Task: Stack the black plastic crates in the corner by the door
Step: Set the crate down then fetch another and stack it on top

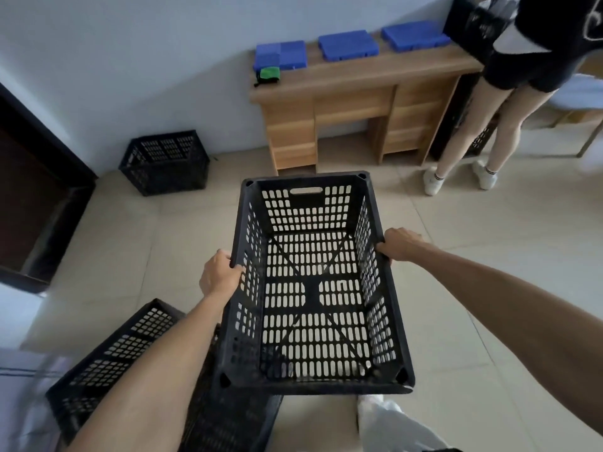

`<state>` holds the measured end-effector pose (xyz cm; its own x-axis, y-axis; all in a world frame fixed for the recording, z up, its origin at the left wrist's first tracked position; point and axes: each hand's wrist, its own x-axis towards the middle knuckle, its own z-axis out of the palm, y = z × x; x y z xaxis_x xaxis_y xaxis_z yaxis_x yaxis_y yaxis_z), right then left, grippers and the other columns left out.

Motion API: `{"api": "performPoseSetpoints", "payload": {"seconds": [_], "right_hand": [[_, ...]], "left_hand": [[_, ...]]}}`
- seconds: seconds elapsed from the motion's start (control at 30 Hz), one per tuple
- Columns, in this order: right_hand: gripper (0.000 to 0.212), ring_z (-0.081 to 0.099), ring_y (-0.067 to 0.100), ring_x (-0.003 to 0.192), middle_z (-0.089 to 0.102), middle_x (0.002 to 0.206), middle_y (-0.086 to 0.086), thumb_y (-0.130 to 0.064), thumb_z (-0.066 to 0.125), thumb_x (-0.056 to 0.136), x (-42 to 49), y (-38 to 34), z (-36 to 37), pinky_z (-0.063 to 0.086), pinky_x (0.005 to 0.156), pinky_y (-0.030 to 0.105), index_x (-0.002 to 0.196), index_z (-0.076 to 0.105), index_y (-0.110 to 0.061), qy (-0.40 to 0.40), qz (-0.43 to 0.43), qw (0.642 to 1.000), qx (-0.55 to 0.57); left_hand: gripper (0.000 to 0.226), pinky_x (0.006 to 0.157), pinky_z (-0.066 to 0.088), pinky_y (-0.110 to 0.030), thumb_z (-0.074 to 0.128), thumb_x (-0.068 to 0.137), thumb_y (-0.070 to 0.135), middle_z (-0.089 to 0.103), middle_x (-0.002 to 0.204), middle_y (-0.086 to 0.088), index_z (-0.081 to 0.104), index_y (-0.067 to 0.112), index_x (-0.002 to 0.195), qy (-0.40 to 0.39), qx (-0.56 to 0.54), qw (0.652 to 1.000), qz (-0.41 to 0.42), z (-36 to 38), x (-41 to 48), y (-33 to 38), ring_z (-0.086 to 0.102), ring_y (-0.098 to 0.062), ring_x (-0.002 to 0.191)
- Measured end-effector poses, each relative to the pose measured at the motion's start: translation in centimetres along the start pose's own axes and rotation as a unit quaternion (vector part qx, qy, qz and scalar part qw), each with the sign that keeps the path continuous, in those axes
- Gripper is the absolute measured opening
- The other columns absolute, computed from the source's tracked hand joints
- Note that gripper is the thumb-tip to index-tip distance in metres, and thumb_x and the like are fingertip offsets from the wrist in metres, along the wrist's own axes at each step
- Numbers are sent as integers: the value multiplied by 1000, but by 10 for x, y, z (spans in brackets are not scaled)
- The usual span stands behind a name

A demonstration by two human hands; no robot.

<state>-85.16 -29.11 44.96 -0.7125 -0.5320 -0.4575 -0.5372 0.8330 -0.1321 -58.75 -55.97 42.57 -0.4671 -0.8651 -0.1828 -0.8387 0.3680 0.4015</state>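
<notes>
Gripping both long rims, you had the carried crate [311,290] firmly in hand. Your left hand [219,272] was curled over the left rim about midway, and your right hand [399,244] was wrapped over the right rim a little farther forward. The crate was empty, open side up and roughly level, and it appeared to hang clear of the floor [489,288].

A second black crate [107,363] lay at the near left edge of the floor, partly under your left forearm. The one to stack on, the corner crate [164,161], sat on the floor against the wall, just beside the dark door [32,190] and well ahead to your left.

To do the step well, you probably needed to:
- turn your crate so its long side ran along the wall like the one below;
- keep it level despite the uneven hand positions;
- line up all four corners before lowering it squarely onto the rim.

No brand or label could be read on any crate. The blue trays [347,45] on the wooden desk [352,93] were plain. A white mark on the other person's [509,93] black top was cut off at the frame edge, so it was unreadable.
</notes>
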Motion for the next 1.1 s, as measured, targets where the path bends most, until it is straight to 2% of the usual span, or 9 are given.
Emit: {"api": "performPoseSetpoints", "payload": {"seconds": [0.1,0.2,0.3,0.4,0.53,0.6,0.83,1.0,1.1], "right_hand": [[34,47,11,54,52,65,-2,-33,45,94,63,-8,-32,31,45,22,64,45,-16,-12,-28,1000,-1],[34,49,12,55,52,64,-2,-33,46,93,122,-24,-67,32,47,22,63,48,-16,-10,-68,998,-7],[34,54,20,65,56,69,1,-32,46,93,172,-49,-92,41,58,27,62,49,-16,-26,-101,995,-13],[35,55,21,70,58,77,5,-30,45,95,221,-83,-109,43,64,27,65,51,-14,-44,-127,991,-12],[22,57,23,77,60,84,7,-23,52,94,282,-137,-122,42,64,25,79,55,-8,-84,-163,983,-8],[19,59,25,83,63,89,10,-24,55,92,314,-168,-129,42,69,27,86,57,-6,-92,-175,980,-11],[27,56,21,84,68,105,15,-24,56,93,425,-282,-170,40,74,26,105,59,0,-97,-204,974,-26],[35,62,29,106,65,118,16,-24,55,94,490,-358,-195,47,90,34,122,57,-4,-112,-245,963,-23],[38,62,29,107,65,121,14,-26,56,94,537,-402,-207,48,94,37,127,56,-6,-126,-266,956,-16]], "left_hand": [[14,60,47,-29,63,90,19,67,94,-1,59,15,103,24,-14,999,-32,-4,44,21,63,-20,81],[14,58,43,-28,63,90,19,66,91,1,58,15,102,55,-10,997,-54,-15,81,41,59,-18,78],[12,56,45,-31,63,91,20,63,83,-1,56,13,97,65,12,996,-57,-27,111,46,60,-19,72],[13,52,41,-28,61,93,20,57,73,0,50,13,90,75,18,995,-66,-34,145,40,56,-17,64],[13,52,41,-26,58,94,22,57,74,2,49,14,91,74,26,992,-94,-40,202,24,57,-15,65],[13,56,44,-29,57,95,25,60,80,0,49,14,94,74,37,991,-103,-47,238,15,60,-18,70],[15,63,50,-34,58,95,27,64,87,-1,52,14,100,78,52,986,-140,-93,374,-11,63,-21,77],[18,69,55,-37,62,93,28,63,89,1,53,15,100,91,37,979,-176,-121,452,-28,63,-20,77],[18,74,58,-42,64,91,26,64,90,-1,54,13,101,96,15,975,-201,-132,503,-37,65,-21,81]]}}
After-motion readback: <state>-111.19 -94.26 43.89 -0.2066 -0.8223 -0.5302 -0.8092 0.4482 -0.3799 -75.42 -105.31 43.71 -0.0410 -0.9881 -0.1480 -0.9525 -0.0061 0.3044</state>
